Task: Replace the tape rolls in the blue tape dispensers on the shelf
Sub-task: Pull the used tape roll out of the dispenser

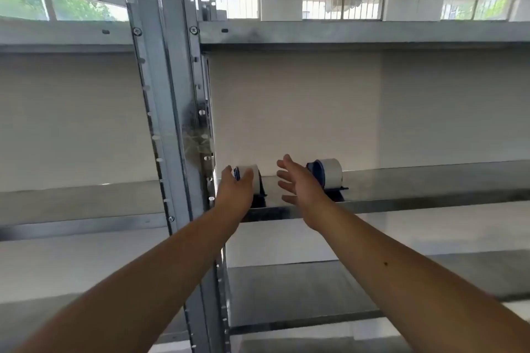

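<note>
Two blue tape dispensers stand on the metal shelf (430, 178), each with a white tape roll. My left hand (233, 189) curls around the left dispenser's roll (248, 170), thumb on one side and fingers over the top. The left dispenser's dark base (261, 195) shows to the right of that hand. My right hand (298, 182) is held open with fingers spread, just left of the right dispenser (327, 173), partly covering its lower left side. Whether it touches that dispenser I cannot tell.
A grey slotted upright post (169, 112) rises just left of my left hand. Another shelf board (344, 34) runs overhead and a lower one (301, 295) below. A white wall panel closes the back of the shelf. Yellow lamps hang from the ceiling beyond.
</note>
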`<state>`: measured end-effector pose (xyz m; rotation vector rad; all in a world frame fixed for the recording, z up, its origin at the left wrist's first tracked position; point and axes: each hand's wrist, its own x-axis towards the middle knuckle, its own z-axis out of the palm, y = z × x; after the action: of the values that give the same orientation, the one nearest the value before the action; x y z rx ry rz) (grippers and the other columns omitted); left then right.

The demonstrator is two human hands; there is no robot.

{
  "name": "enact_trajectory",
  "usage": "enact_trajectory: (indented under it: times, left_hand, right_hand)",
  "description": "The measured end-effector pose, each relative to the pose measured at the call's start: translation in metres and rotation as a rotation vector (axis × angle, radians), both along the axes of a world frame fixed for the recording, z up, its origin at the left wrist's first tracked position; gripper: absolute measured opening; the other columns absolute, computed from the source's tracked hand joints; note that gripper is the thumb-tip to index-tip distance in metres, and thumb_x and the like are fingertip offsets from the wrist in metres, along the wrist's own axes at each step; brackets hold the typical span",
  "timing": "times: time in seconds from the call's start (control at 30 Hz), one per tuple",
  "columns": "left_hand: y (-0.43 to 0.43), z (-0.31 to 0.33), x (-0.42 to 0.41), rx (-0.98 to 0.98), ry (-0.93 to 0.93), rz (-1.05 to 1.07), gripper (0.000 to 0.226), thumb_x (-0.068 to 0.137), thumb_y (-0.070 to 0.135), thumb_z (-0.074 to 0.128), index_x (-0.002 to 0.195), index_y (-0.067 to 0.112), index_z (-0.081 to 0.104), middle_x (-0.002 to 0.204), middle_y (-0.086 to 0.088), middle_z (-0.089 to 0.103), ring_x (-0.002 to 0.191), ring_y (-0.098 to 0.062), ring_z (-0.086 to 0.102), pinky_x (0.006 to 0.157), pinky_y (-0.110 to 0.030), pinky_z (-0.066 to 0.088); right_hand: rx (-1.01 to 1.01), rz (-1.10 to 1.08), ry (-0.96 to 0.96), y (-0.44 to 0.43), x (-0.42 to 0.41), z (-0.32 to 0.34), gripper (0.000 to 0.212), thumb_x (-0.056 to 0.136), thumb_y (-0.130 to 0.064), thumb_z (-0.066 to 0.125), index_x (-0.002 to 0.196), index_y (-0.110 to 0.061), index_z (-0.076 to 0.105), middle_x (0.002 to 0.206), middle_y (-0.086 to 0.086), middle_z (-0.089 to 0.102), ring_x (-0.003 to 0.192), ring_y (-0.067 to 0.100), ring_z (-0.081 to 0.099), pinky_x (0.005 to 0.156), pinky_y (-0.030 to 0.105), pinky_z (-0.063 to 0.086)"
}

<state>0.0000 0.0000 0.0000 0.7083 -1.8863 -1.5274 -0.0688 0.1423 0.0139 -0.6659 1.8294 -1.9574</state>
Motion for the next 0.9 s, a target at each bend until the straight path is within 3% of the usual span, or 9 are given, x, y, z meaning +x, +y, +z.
enact_trajectory:
  times: [0.1,0.2,0.37,0.43,0.5,0.53,0.63,0.77,0.9]
  left_hand:
    - [0.000,0.001,-0.015,-0.010,-0.013,0.094,0.059,0.100,0.043,0.053,0.151,0.017,0.044,0.129,-0.004,0.064,0.101,-0.022,0.061,0.082,-0.030,0.046]
    - [-0.002,0.001,-0.026,-0.010,-0.034,0.145,0.034,0.099,0.040,0.051,0.116,0.014,0.064,0.089,-0.001,0.067,0.076,-0.017,0.063,0.061,-0.027,0.047]
    - [-0.009,-0.008,-0.032,-0.131,-0.107,0.164,0.021,0.104,0.041,0.044,0.107,0.024,0.055,0.091,0.004,0.065,0.084,-0.016,0.064,0.076,-0.036,0.055]
    - [-0.011,-0.012,-0.031,-0.203,-0.121,0.185,0.022,0.105,0.039,0.043,0.104,0.022,0.058,0.093,0.001,0.066,0.088,-0.019,0.065,0.085,-0.042,0.058]
    - [-0.014,-0.017,-0.031,-0.237,-0.094,0.215,0.026,0.103,0.037,0.046,0.098,0.018,0.063,0.091,-0.001,0.067,0.086,-0.020,0.065,0.081,-0.041,0.057]
    - [-0.015,-0.018,-0.031,-0.240,-0.070,0.220,0.026,0.102,0.035,0.047,0.094,0.017,0.064,0.088,-0.001,0.066,0.083,-0.019,0.064,0.074,-0.038,0.056]
    - [-0.016,-0.020,-0.033,-0.215,0.008,0.197,0.025,0.101,0.033,0.051,0.087,0.018,0.064,0.083,-0.002,0.065,0.076,-0.019,0.061,0.068,-0.038,0.054]
    - [-0.021,-0.011,-0.035,-0.134,0.080,0.169,0.024,0.102,0.034,0.054,0.089,0.017,0.065,0.085,-0.003,0.064,0.078,-0.022,0.060,0.078,-0.047,0.059]
    - [-0.026,0.013,-0.045,-0.121,0.096,0.158,0.042,0.100,0.041,0.054,0.090,0.001,0.064,0.074,-0.003,0.054,0.070,-0.021,0.053,0.063,-0.037,0.047]
  right_hand:
    - [0.014,0.037,-0.008,-0.007,-0.022,-0.003,0.064,0.098,-0.067,0.046,0.148,-0.028,0.053,0.147,-0.002,0.057,0.131,0.021,0.055,0.115,0.048,0.043]
    - [0.027,0.084,0.007,-0.018,-0.044,-0.006,0.057,0.102,-0.062,0.044,0.142,-0.024,0.058,0.140,0.000,0.061,0.129,0.022,0.057,0.115,0.049,0.044]
    - [0.124,0.083,0.145,-0.037,-0.065,-0.013,0.042,0.105,-0.048,0.043,0.113,-0.023,0.076,0.125,-0.005,0.071,0.117,0.016,0.061,0.104,0.039,0.046]
    - [0.212,0.087,0.236,-0.040,-0.068,-0.018,0.035,0.099,-0.035,0.049,0.087,-0.024,0.080,0.108,-0.006,0.076,0.101,0.014,0.065,0.089,0.035,0.048]
    - [0.306,0.106,0.336,-0.042,-0.070,-0.026,0.031,0.092,-0.026,0.055,0.072,-0.017,0.077,0.087,-0.001,0.077,0.081,0.017,0.068,0.079,0.037,0.050]
    - [0.353,0.131,0.401,-0.043,-0.071,-0.031,0.028,0.090,-0.025,0.057,0.073,-0.017,0.078,0.081,0.001,0.076,0.074,0.018,0.067,0.075,0.038,0.050]
    - [0.478,0.173,0.613,-0.044,-0.071,-0.041,0.024,0.093,-0.028,0.061,0.096,-0.019,0.084,0.094,0.002,0.079,0.085,0.019,0.070,0.078,0.033,0.054]
    - [0.582,0.143,0.775,-0.048,-0.070,-0.041,0.023,0.093,-0.034,0.064,0.073,-0.025,0.072,0.078,-0.004,0.068,0.074,0.016,0.064,0.063,0.029,0.048]
    - [0.650,0.129,0.873,-0.051,-0.064,-0.041,0.036,0.093,-0.034,0.064,0.059,-0.032,0.053,0.068,-0.008,0.057,0.067,0.012,0.056,0.058,0.029,0.039]
